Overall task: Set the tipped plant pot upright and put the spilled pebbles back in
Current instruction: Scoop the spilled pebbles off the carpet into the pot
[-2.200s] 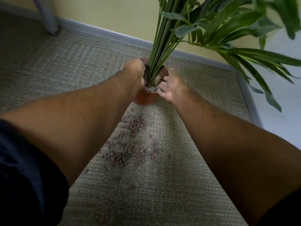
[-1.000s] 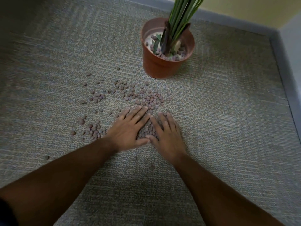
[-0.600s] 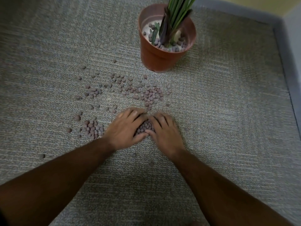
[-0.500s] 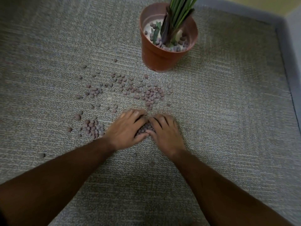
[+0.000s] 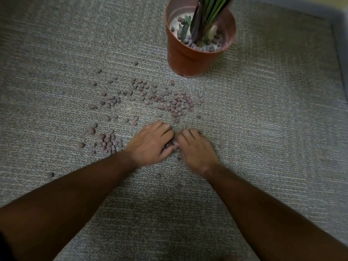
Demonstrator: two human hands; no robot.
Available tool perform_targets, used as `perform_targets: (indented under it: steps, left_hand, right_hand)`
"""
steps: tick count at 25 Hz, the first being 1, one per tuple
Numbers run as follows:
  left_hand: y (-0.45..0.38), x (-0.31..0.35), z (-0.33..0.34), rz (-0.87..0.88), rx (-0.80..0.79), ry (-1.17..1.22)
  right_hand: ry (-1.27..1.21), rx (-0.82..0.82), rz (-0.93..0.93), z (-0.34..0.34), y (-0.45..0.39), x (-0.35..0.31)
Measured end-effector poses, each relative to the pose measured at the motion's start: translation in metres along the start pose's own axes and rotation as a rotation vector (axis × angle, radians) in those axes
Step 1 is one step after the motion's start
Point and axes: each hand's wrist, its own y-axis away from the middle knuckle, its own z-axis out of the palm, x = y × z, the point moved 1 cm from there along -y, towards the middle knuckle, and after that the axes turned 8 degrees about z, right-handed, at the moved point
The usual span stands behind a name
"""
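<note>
with the plant pot (image 5: pixel 195 59) already upright at 12 o'clock on the carpet (image 5: pixel 263 119), the left hand (image 5: pixel 150 144) and right hand (image 5: pixel 195 149) curl round a heap of pebbles (image 5: pixel 170 144), most still scattered at 11 o'clock, so next comes lifting the scoop to the pot without spilling.

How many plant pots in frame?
1. A terracotta-coloured round plastic plant pot stands upright on the grey carpet at top centre, beyond the small brownish-purple spilled pebbles. None hidden as far as the view shows.
</note>
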Motion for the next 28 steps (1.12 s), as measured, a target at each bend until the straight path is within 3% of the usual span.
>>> perform_targets:
  steps: [9,15,18,20,23,26,28]
  left_hand:
    - [-0.007,-0.002,-0.001,0.030,0.099,0.001]
    - [-0.027,-0.004,-0.016,-0.094,0.152,0.099]
    - [-0.033,-0.009,-0.026,-0.297,0.195,0.261]
    - [-0.037,-0.010,-0.035,-0.478,0.266,0.505]
    - [-0.057,-0.002,-0.055,-0.790,0.495,1.118]
    - [-0.074,0.016,-0.071,-1.082,0.724,1.806]
    - [-0.079,0.026,-0.076,-1.120,0.828,2.063]
  right_hand:
    - [-0.126,-0.075,0.233,-0.005,-0.018,-0.006]
    - [-0.297,-0.109,0.407,-0.015,-0.038,-0.006]
    - [-0.483,-0.135,0.605,-0.027,-0.047,-0.006]
    - [-0.810,-0.122,0.822,-0.033,-0.051,-0.006]
    - [-1.604,-0.078,1.118,-0.046,-0.054,-0.012]
    - [-2.319,0.084,1.119,-0.059,-0.055,-0.026]
    - [-2.459,0.206,1.101,-0.063,-0.054,-0.038]
